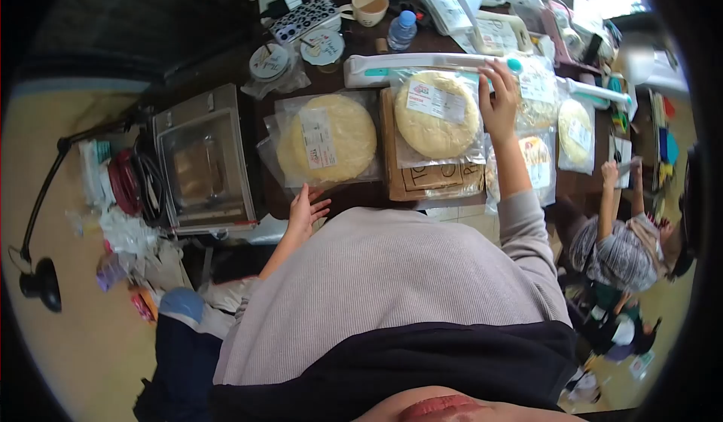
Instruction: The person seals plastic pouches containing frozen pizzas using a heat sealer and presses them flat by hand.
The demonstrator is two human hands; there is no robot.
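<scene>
My left hand (305, 209) is at the table's front edge, fingers apart, just below a round pale pizza base (350, 139) in a clear bag with a white label. On a cardboard box (437, 182) lies a second bagged pizza base (444, 132), also labelled. My right hand (498, 102) is beside its right edge, fingers spread and curving a little; whether they touch the bag I cannot tell. Behind it runs a long white and teal bag sealer (422, 64). Right of my right hand lie more bagged rounds, among them a labelled one (576, 132).
A vacuum sealing machine (207, 169) with a clear lid stands at the left. Toward the back are a mug (369, 6), a water bottle (403, 30), lidded jars (269, 62) and a patterned phone (305, 19). Other people (621, 249) are at the right.
</scene>
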